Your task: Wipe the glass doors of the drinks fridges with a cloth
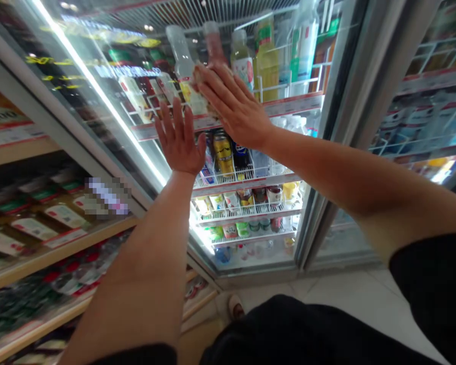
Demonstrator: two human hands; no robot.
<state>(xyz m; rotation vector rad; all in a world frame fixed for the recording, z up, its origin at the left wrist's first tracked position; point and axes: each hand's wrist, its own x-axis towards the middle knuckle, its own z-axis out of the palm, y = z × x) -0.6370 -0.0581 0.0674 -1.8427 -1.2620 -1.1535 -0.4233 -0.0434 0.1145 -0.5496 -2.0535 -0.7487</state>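
Observation:
In the head view, my left hand (180, 139) lies flat with fingers spread on the glass door (110, 147) of a lit drinks cooler. My right hand (237, 104) presses a light, crumpled cloth (212, 109) to the same glass, higher up and to the right. Its fingers lie long and close together over the cloth, which mostly hides beneath them. Behind the glass, bottles stand on the upper rack, among them a reddish bottle (215, 45) and a yellow bottle (268, 61). A gold can (223, 154) shows below my right hand.
Wooden shelves (61, 248) with rows of bottles line the left side. A metal door frame (365, 101) and another cooler door stand at the right. Pale floor tiles (349, 294) and a foot (235, 306) show below.

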